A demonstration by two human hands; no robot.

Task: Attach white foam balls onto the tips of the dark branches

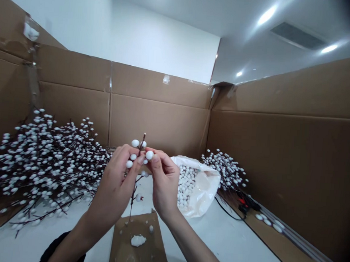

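Note:
My left hand (116, 178) is closed around a thin dark brown twig (133, 198) that stands roughly upright. Several white berries sit on the twig's upper part, and a few more hang lower down. Between the thumb and fingers of my right hand (165, 182) is a white berry (149, 155), pinched close against the twig. Whether that berry is attached to the twig I cannot tell. Below both hands lies a piece of cardboard (140, 260) with a white blob of paste (138, 240) and a loose berry on it.
A large heap of white-berry branches (50, 158) lies at the left, a smaller bunch (224, 168) at the right. Beside my right hand sits a plastic bag (208, 189) of loose white berries. A black cable (229, 214) and cardboard walls (160, 122) surround the white table (215, 245).

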